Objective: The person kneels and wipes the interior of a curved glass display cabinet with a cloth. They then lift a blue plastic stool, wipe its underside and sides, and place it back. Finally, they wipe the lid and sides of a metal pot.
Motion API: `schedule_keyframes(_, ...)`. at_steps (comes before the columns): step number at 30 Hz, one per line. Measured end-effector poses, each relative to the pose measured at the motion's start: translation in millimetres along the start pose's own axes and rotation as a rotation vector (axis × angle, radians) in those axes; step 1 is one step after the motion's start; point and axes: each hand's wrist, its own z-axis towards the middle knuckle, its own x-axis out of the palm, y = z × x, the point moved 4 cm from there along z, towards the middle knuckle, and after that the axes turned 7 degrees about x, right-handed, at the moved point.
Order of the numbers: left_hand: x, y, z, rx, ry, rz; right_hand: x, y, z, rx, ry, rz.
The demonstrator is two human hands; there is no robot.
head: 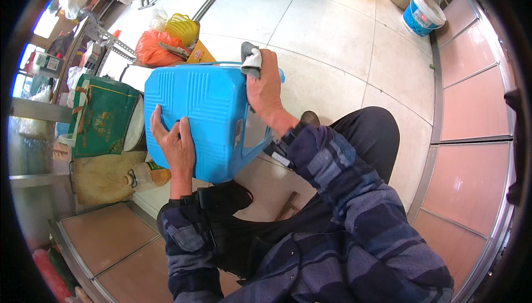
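A blue plastic jerry can (208,116) with ribbed sides is tilted before me, its large face turned up. My left hand (176,145) holds it steady, fingers spread against the ribbed face. Bunched in my right hand (266,89) is a grey and white cloth (251,60), which meets the can's upper right corner. The can's blue handle (257,147) shows below my right wrist. A small label (238,132), its writing unclear, sits on the narrow side. The can's underside is hidden.
Left of the can stand a green bag (104,116) and a clear plastic bottle (151,176). Beyond it are an orange plastic bag (156,47) and a yellow basket (181,29). A metal shelf (77,49) rises at left; a white-and-blue bucket (422,14) stands far right near pink cabinet panels (476,105).
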Motion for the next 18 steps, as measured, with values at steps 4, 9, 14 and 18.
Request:
schedule_keyframes(4,-6,0,-7,-0.009,-0.03,-0.041,7,-98,-14,0.064,-0.049,-0.196)
schedule_keyframes(9,-12,3,-16,-0.004,-0.023,-0.032,-15,-269,-92,0.699,0.555,-0.576)
schedule_keyframes(14,-19,3,-16,-0.026,-0.044,-0.073,-47,-297,-79,0.739,0.02,-0.324)
schedule_keyframes(18,-28,6,-9,-0.059,-0.033,-0.121,-44,-272,-23,0.694,-0.064,-0.085)
